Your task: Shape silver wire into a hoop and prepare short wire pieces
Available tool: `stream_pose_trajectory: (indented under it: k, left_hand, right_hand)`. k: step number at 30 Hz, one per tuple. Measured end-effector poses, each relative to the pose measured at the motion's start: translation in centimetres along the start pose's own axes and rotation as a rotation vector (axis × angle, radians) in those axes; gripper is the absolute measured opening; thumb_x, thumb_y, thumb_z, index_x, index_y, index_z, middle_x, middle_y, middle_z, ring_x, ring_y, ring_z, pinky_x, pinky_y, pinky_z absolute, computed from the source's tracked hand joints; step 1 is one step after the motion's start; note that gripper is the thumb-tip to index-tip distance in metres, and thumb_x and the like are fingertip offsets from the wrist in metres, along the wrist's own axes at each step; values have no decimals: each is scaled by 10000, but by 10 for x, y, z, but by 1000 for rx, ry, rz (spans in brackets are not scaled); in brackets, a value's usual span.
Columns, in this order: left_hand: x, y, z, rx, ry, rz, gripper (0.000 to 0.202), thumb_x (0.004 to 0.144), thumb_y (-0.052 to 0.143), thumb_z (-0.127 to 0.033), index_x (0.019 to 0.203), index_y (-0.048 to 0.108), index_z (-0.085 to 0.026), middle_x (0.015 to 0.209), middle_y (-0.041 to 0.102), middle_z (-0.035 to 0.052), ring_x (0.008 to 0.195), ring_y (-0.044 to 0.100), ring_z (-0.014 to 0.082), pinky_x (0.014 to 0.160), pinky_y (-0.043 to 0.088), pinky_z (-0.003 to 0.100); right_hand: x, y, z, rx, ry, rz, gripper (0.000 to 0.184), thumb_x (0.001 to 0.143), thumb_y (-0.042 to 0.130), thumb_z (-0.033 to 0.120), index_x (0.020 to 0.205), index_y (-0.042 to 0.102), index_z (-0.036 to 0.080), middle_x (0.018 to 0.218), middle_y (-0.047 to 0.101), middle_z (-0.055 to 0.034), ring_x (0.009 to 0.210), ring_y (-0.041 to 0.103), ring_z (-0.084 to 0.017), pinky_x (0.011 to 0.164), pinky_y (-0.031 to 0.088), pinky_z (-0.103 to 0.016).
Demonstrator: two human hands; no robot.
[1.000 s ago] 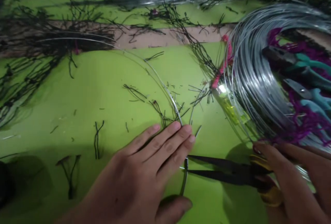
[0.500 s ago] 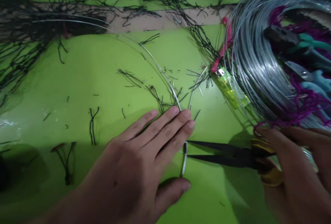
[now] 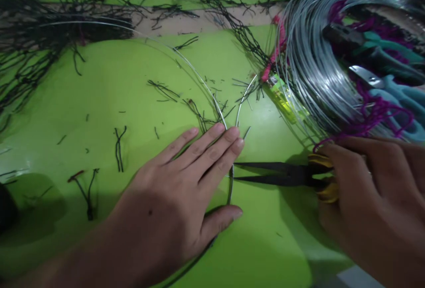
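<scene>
A person's bare hands share a green surface [image 3: 109, 79] with a large coil of silvery wire [image 3: 308, 57]. To the near left of the coil, the left hand [image 3: 186, 181] lies flat, palm down, fingers extended and thumb apart, over a bright wire [image 3: 221, 114] that curves off to the far left of the coil. A dark strand [image 3: 231, 190] shows between forefinger and thumb; whether it is one piece with the bright wire cannot be told. On the near side of the coil, the right hand [image 3: 375, 186] grips the yellow handles of black long-nose pliers [image 3: 282, 175], their slim jaws narrowly parted, tips at the dark strand. Little room separates that hand from the coil's near rim, where purple string [image 3: 378, 110] lies just beside the fingers. Light-blue-handled snips [image 3: 398, 97] and teal-handled pliers [image 3: 395, 53] rest within the coil's ring; a yellow-green lighter [image 3: 283, 99] sits at its left edge. Well left of the coil spreads a broad stretch of green dotted with dark clippings [image 3: 119, 150], bounded by dark netting [image 3: 33, 71] and, along the far edge, a pale brown strip [image 3: 166, 25]. Nearer than the coil, open green surface lies between the two hands.
</scene>
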State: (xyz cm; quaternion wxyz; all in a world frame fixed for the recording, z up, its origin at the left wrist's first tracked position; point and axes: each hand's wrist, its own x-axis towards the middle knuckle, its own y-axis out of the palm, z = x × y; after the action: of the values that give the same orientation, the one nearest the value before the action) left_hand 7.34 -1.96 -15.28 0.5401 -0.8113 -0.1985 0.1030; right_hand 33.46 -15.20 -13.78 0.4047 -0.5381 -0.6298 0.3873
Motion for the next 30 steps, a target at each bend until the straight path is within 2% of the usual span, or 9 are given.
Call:
stream_pose_trajectory:
  k: [3,8,12,15,17,21,26,30]
  left_hand:
    - [1,3,1,-6,16,-2,687,1068,497,-467,1646,337,-133,1711,324,61,1599,302,269,1359,211,474]
    - [4,9,4,29,-2,-13,706,1077,439,-553,1641,354,-137,1711,332,53,1604,296,236,1363,168,423]
    - [8,4,9,6,39,37,681,1096,373,-547,1634,365,-130,1706,339,49,1593,322,251,1349,220,455]
    - [10,-4,12,-61,24,86,608,1094,384,-405,1654,326,-175,1721,302,7,1598,306,249,1346,233,467]
    - [10,-6,13,-91,-4,91,607,1081,400,-369,1659,319,-201,1720,305,-2,1596,309,255,1342,241,484]
    - [9,-6,16,-114,-66,86,606,1078,425,-453,1646,342,-258,1704,330,-15,1575,353,258,1312,287,531]
    - [8,-6,20,-95,-44,94,612,1088,407,-475,1643,330,-229,1709,279,-33,1590,310,219,1317,274,478]
    - [9,-8,21,-86,-30,96,607,1090,423,-493,1639,341,-247,1705,290,-50,1580,336,234,1314,282,485]
  right_hand:
    - [7,-5,3,-37,-19,12,381,748,537,231,1116,599,156,1105,614,-184,979,581,-391,645,484,-436]
    - [11,-6,-1,-113,-75,-4,157,758,546,193,912,572,211,883,542,-110,830,540,-354,629,451,-442]
    - [9,-5,-7,-90,-123,4,84,788,535,216,871,532,230,828,515,-78,811,548,-337,633,441,-430]
    - [9,-6,-4,-59,-116,25,115,800,505,206,906,549,207,866,541,-87,841,560,-328,649,454,-419]
    - [11,-8,1,-46,-72,21,148,804,488,179,927,572,183,886,544,-101,856,561,-326,638,463,-409]
    - [13,-9,9,4,-60,-16,271,817,487,142,1054,615,109,1006,591,-161,926,565,-340,674,505,-411]
    - [9,-6,7,28,-59,-35,365,822,472,167,1148,609,77,1092,592,-207,996,573,-377,769,545,-464]
    - [9,-4,5,37,-49,-44,375,819,476,171,1158,606,79,1108,588,-207,1001,573,-389,787,550,-488]
